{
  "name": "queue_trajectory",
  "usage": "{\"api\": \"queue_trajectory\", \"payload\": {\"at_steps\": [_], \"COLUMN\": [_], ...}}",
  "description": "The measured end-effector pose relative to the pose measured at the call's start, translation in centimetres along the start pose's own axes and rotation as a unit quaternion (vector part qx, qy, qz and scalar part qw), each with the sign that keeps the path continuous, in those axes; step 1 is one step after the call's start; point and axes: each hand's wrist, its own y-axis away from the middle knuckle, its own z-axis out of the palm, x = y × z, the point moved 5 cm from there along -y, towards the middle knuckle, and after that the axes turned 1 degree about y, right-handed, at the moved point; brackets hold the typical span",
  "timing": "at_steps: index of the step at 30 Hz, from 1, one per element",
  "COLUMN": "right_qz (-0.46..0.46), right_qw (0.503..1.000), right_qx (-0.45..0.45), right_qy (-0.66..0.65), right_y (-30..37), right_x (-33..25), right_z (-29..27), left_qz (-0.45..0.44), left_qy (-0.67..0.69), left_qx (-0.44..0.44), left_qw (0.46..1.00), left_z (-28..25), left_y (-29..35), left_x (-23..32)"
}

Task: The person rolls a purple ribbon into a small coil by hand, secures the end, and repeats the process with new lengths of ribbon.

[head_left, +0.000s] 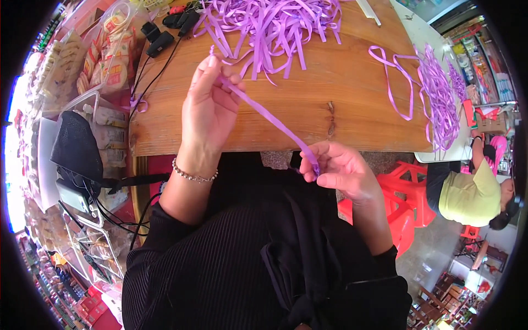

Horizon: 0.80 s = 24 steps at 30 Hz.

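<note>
A purple ribbon (269, 116) stretches slantwise between my two hands, above the near edge of the wooden table. My left hand (212, 93) pinches its upper end between thumb and fingers, and a short tip sticks out above the thumb. Lower down and to the right, the fingers of my right hand (341, 169) close on the other end, where a small darker purple bit shows. Beyond my hands a large tangled heap of purple ribbons (275, 27) lies at the table's far side.
A loose ribbon loop (410, 99) and a ribbon bundle (440, 104) lie to the right on the wooden table (264, 137) and a white surface. Black cables and plugs (159, 41) sit far left beside bagged snacks (113, 66). Red stools (404, 198) and a person (473, 190) are at right.
</note>
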Motion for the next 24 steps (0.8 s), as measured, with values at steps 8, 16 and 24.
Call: {"api": "queue_trajectory", "payload": {"at_steps": [8,16,24], "right_qz": [0.073,0.043,-0.036], "right_qw": [0.995,0.988,0.980], "right_qx": [0.070,0.139,0.193], "right_qy": [0.013,0.057,0.014], "right_y": [0.7,0.1,-0.7], "right_x": [-0.8,-0.8,-0.4], "right_z": [-0.6,-0.4,-0.7], "left_qz": [0.088,0.161,-0.090], "left_qy": [-0.079,-0.317,-0.452], "left_qx": [0.074,0.095,-0.178], "left_qw": [0.990,0.930,0.870], "left_z": [-3.6,-3.1,1.7], "left_y": [-0.6,0.7,8.8], "left_x": [3.0,2.6,-4.3]}}
